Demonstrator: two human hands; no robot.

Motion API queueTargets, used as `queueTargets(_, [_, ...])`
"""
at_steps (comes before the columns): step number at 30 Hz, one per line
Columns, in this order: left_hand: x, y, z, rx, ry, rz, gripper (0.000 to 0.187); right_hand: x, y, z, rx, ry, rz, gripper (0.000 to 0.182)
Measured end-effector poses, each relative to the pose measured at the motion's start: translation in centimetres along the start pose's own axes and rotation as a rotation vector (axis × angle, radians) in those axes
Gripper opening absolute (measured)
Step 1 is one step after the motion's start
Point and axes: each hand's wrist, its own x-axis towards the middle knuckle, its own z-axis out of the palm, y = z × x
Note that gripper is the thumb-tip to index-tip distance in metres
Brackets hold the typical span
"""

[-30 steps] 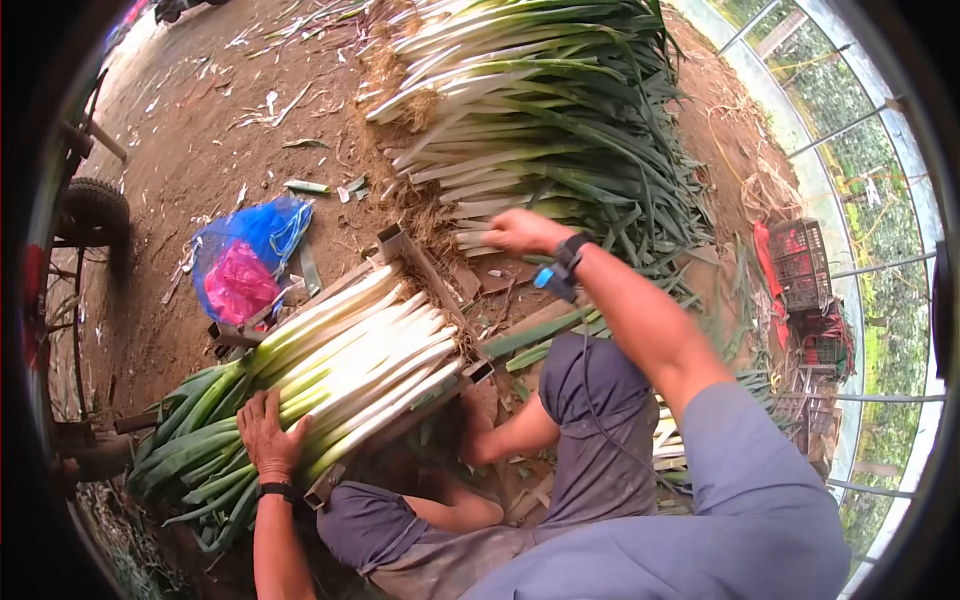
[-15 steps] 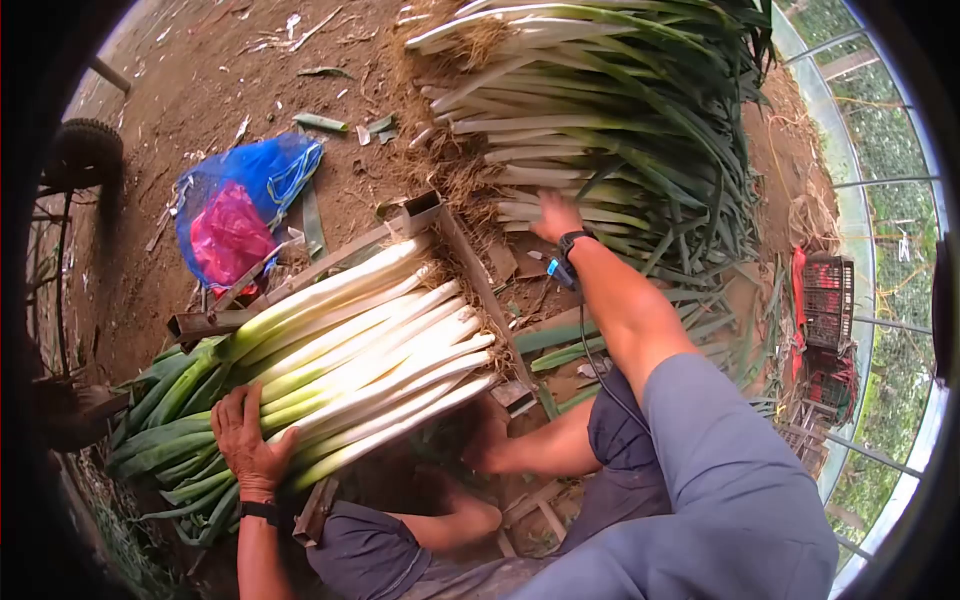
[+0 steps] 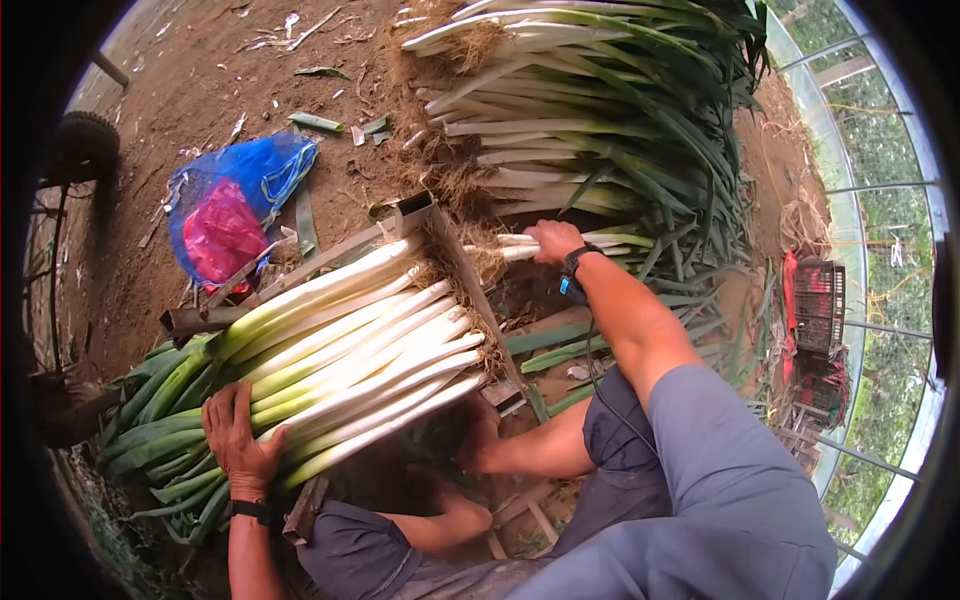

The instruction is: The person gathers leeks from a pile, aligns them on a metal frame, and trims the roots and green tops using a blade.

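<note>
My left hand (image 3: 241, 440) rests on a layer of leeks (image 3: 375, 340), its thumb apart from its fingers, near where the white stalks turn green. These leeks lie side by side in a metal frame (image 3: 468, 285), roots against its right end. My right hand (image 3: 556, 243) is closed round white leek stalks (image 3: 516, 249) at the lower edge of a big leek pile (image 3: 560, 130). Their roots point left, close to the frame's upper right corner. How many stalks it grips is hidden by the fingers.
A blue mesh bag (image 3: 225, 190) with pink plastic (image 3: 228, 232) lies on the soil beyond the frame. Loose green leaves (image 3: 555, 345) lie between the frame and the pile. Dark crates (image 3: 820, 305) stand at the right by a clear wall. A wheel (image 3: 85, 150) is at far left.
My right hand has closed on leek stalks and drawn them slightly down and away from the pile. My left hand stays on the leeks in the frame.
</note>
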Motion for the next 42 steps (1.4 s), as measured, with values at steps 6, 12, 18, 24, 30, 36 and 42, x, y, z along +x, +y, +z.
queueTargets(6, [-0.2,-0.1,0.2,0.001,0.036,0.001,0.085,-2.1,1.0,-6.3,0.123,-0.086,0.033,0.035])
queueTargets(12, [-0.3,0.1,-0.2,-0.072,0.025,-0.024,0.084,-11.3,1.6,-15.3,0.212,-0.120,0.003,0.046])
queueTargets(18, [-0.3,0.3,-0.2,-0.098,0.092,-0.032,0.073,-11.0,-2.5,-8.1,-0.093,-0.216,-0.109,0.040])
queueTargets(24, [-0.5,0.1,0.1,-0.047,0.075,-0.016,0.077,-8.8,-6.7,-6.1,0.139,-0.310,-0.318,0.047])
queueTargets(30, [-0.2,0.3,-0.1,-0.047,0.076,-0.009,0.077,-9.8,-6.7,-6.6,0.215,-0.294,-0.297,0.043])
queueTargets(36, [-0.5,0.1,0.1,-0.066,0.083,-0.019,0.077,-14.2,-0.9,-17.4,0.847,0.269,-0.279,0.030])
queueTargets(42, [-0.7,-0.1,0.8,-0.097,0.091,-0.061,0.073,-32.5,-1.9,-37.5,0.830,1.225,-0.030,0.029])
